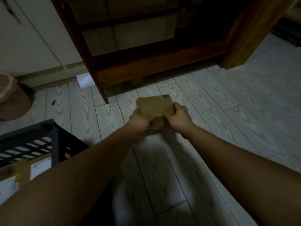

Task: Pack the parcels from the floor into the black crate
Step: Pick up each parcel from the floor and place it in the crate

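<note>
No legible txt from here. The white label (40,168) on the cardboard box (14,168) inside the black crate (55,141) has print, but it's too blurred & dark to read. The 2nd label (7,189) w/ a yellow sticker (16,178) is the same. A dark corner mark (166,96) on the brown parcel (153,106): can't make it out.

Right of the right grip (179,118), the pale wood-plank floor (236,111) lies open and wide. A flat brown cardboard parcel (154,106) fills the gap between the right grip and the left grip (140,121). Past both grips stands a dark brown wooden shelf unit (146,69). Its thin leg (101,90) comes down a bit to the left. Left of the left grip and nearer the person sits a black slatted plastic crate (55,144), with open floor between.
</note>
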`<state>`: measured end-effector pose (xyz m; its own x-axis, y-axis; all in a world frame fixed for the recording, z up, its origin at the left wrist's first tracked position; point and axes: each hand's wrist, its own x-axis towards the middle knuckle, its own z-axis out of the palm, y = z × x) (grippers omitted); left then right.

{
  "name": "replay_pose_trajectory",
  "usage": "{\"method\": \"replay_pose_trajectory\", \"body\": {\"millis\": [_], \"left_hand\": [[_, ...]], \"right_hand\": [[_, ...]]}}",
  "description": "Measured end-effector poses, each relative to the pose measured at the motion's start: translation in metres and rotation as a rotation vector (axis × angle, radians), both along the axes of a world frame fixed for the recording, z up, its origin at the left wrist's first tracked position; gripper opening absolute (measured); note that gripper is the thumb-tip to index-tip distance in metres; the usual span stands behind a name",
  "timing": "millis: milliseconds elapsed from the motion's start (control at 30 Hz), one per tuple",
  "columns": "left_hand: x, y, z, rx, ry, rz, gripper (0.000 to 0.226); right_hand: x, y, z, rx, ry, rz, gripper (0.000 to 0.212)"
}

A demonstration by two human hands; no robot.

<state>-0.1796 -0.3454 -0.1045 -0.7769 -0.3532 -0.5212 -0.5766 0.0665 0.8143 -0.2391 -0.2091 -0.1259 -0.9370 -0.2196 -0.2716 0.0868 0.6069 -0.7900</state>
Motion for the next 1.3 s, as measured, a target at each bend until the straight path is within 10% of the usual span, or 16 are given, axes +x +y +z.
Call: {"method": "replay_pose_trajectory", "body": {"millis": [833, 1067, 1300], "left_hand": [[0.254, -0.218, 0.235, -0.106, 0.503, 0.077, 0.053], [0.324, -0.271, 0.23, 0.088, 0.517, 0.015, 0.066], [0.366, -0.306, 0.215, 0.447, 0.469, 0.267, 0.021]], "right_hand": [[0.258, -0.205, 0.259, -0.159, 0.341, -0.044, 0.057], [0.324, -0.236, 0.256, -0.194, 0.366, 0.075, 0.079], [0.35, -0.263, 0.243, -0.118, 0.484, 0.443, 0.108]]}}
